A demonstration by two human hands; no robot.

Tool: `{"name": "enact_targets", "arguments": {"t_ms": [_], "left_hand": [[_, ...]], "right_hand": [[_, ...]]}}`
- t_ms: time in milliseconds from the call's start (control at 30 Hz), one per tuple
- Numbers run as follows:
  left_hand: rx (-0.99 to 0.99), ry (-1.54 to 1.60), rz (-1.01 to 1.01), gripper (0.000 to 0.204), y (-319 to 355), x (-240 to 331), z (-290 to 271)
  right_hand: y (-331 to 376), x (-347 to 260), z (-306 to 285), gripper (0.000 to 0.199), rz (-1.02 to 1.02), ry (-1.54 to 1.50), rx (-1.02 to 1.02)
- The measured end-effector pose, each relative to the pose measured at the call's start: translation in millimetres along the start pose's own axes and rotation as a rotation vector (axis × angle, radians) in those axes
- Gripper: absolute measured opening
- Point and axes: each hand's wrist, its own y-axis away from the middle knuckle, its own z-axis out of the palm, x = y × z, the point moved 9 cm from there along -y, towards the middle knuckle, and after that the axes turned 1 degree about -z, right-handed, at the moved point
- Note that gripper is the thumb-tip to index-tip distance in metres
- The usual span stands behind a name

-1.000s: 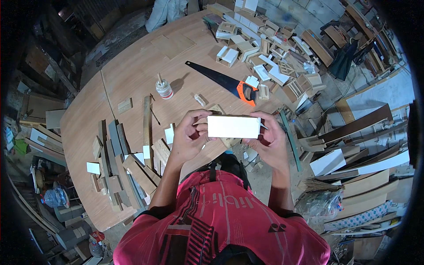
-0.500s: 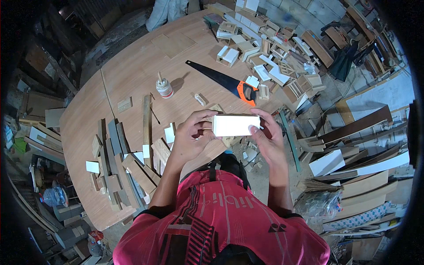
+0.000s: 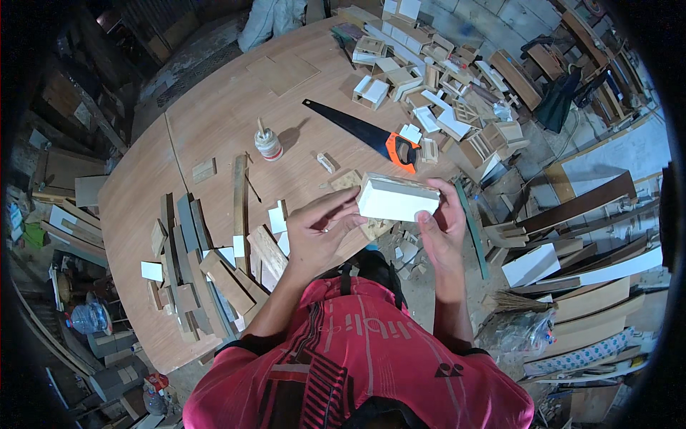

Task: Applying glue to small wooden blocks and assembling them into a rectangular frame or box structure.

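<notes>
My right hand [image 3: 443,232] pinched a white-faced block [image 3: 396,204] by its right end, thumb pressed on the front. My left hand [image 3: 314,232] stood with thumb and fingers parted at the other end; I couldn't tell whether its tips touched. The block hung tilted between them, in the air. If that one pinch slid on the smooth face, I reckoned, the piece could have swung down and dropped on the offcuts [image 3: 406,252] below my right hand, denting a corner. Beyond my hands stretched the wood-toned worktop [image 3: 221,129], with a saw [image 3: 350,128] ahead of the right, a jar [image 3: 269,146] ahead of the left and wood strips [image 3: 188,230] to its left. Boards [image 3: 593,297] cluttered the room right of my right hand; a block wall [image 3: 500,20] rose far ahead.
</notes>
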Motion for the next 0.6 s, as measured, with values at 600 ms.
{"name": "enact_targets", "arguments": {"t_ms": [600], "left_hand": [[-0.244,0.161,0.181,0.074,-10,31,20]], "right_hand": [[11,1,18,0.048,0.277,-0.185,-0.13]]}}
